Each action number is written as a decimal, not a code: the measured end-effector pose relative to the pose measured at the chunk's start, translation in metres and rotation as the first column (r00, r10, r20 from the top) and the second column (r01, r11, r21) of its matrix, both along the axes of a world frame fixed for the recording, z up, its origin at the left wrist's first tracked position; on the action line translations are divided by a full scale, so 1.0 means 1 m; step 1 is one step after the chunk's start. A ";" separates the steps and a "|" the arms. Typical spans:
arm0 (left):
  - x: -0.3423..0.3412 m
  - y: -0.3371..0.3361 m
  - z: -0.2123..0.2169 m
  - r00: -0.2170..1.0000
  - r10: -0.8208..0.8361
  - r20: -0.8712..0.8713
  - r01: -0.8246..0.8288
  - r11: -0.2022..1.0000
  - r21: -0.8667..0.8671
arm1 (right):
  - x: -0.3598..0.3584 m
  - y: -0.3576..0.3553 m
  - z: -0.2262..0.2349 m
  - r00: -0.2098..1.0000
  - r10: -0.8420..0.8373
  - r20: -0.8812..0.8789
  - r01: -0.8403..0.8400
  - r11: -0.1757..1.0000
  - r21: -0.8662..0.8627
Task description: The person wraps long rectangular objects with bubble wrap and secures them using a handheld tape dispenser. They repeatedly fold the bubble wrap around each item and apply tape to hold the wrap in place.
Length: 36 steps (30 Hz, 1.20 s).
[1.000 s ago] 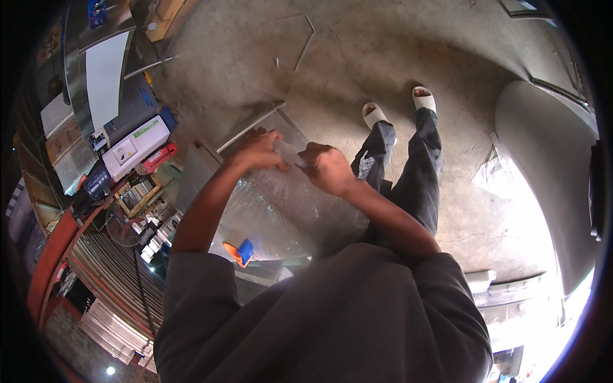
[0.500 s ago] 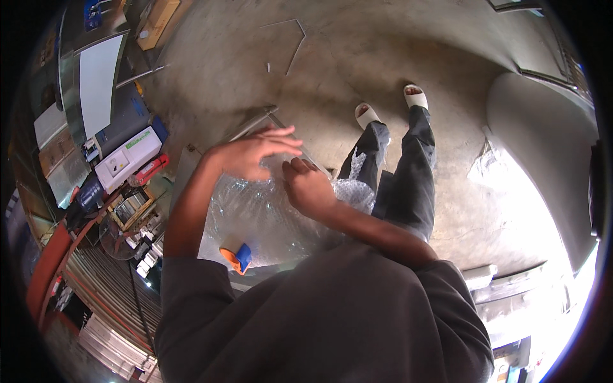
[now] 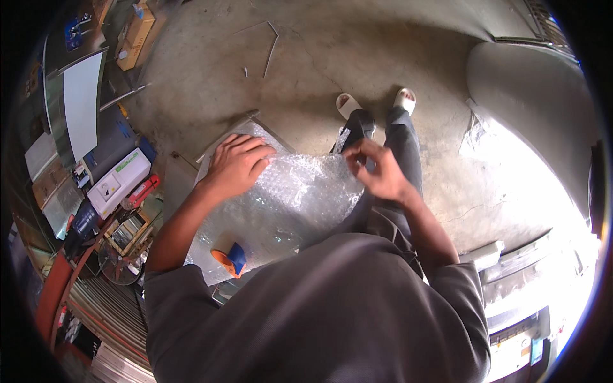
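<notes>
A sheet of clear bubble wrap (image 3: 281, 204) lies in front of me, its right part lifted toward my legs. My left hand (image 3: 239, 165) rests on its far left part, palm down with the fingers stretched out. At the right end, my right hand (image 3: 378, 171) pinches the edge of the wrap between thumb and fingers. On the near left of the wrap sits a small orange and blue object (image 3: 231, 259); its kind is unclear. Under the wrap, a flat surface shows only at its far corner (image 3: 252, 116).
To the left stand a white box-shaped device (image 3: 119, 172), a red tool (image 3: 144, 190), a fan (image 3: 118, 262) and a cardboard box (image 3: 135, 38). A bent thin strip (image 3: 273, 51) lies on the concrete floor. A large curved grey panel (image 3: 530, 108) stands at the right.
My hands, close together before, have moved apart. The right hand has gone right, drawing the wrap's edge out; the left has come down flat on the wrap. The view has shifted slightly.
</notes>
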State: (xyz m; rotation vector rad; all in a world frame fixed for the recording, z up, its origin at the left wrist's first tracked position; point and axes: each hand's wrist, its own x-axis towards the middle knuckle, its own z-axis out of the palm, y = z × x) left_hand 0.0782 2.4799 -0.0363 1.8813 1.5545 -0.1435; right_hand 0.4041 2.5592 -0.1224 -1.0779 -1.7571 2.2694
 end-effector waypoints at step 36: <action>0.007 -0.008 -0.015 0.997 0.036 -0.066 -0.029 0.994 0.105 | 0.048 -0.198 -0.022 0.957 -0.247 -0.152 0.278 0.931 0.238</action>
